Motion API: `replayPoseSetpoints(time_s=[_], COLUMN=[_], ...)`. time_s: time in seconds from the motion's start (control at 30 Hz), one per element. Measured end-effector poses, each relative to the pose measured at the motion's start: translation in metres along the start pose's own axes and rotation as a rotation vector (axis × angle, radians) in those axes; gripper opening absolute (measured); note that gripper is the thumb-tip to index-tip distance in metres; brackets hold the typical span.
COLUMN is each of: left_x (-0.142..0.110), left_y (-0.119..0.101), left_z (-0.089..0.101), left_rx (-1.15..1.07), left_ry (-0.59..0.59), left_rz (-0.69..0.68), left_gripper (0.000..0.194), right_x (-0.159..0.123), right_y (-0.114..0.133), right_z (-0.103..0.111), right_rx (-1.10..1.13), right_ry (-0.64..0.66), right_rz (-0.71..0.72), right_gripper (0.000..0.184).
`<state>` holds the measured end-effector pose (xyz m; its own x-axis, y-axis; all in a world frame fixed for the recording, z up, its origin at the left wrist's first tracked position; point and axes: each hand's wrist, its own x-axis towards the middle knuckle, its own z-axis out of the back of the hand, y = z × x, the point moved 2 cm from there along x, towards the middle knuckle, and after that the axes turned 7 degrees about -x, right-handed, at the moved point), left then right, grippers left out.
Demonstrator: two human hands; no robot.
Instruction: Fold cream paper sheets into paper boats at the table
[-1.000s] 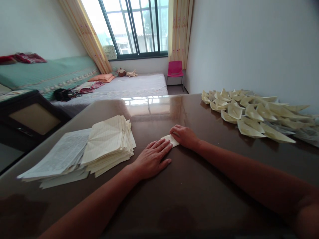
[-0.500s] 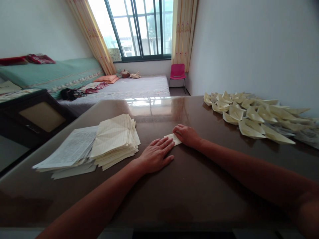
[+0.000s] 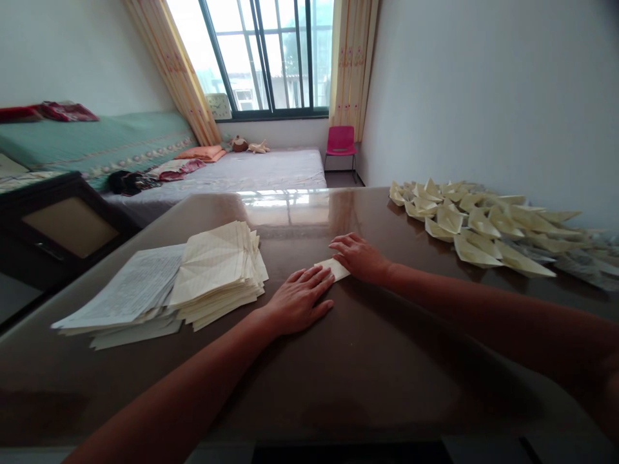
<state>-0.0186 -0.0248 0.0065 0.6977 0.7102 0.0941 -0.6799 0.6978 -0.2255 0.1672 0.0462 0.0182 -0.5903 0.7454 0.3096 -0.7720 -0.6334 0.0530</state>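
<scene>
While both hands lie flat on the dark desk (image 3: 367, 361), a small folded paper (image 3: 333, 268) sits pinned between them; the left hand (image 3: 300, 301) is spread open, fingers pressing the paper's near end; the right hand (image 3: 360, 258) rests loosely curled on its far end, grasping nothing; left of the left hand lies a stack of lined sheets (image 3: 213, 274); right of the right hand, well apart, folded paper boats (image 3: 478, 225) are heaped.
</scene>
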Motion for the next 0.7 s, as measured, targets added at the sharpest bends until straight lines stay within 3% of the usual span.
replayPoseSetpoints(time_s=[0.07, 0.13, 0.2, 0.33, 0.7], left_x=[0.0, 0.0, 0.0, 0.0, 0.0], left_y=[0.0, 0.0, 0.002, 0.003, 0.003], left_z=[-0.001, -0.002, -0.003, -0.003, -0.002], left_rx=[-0.006, -0.009, -0.008, 0.007, 0.035], left_ry=[-0.02, -0.039, -0.039, -0.01, 0.025], left_rz=[-0.01, -0.016, -0.019, -0.021, -0.005], left_gripper=[0.056, 0.052, 0.051, 0.056, 0.058], right_x=[-0.01, -0.022, -0.033, -0.044, -0.056], right_y=[0.016, 0.033, 0.043, 0.046, 0.014], right_z=[0.008, 0.01, 0.006, -0.006, -0.007], right_rx=[0.017, 0.105, 0.168, 0.181, -0.004], right_ry=[-0.034, 0.054, 0.138, 0.234, 0.261], right_rz=[0.121, 0.253, 0.276, 0.242, 0.108], right_gripper=[0.04, 0.048, 0.064, 0.086, 0.099])
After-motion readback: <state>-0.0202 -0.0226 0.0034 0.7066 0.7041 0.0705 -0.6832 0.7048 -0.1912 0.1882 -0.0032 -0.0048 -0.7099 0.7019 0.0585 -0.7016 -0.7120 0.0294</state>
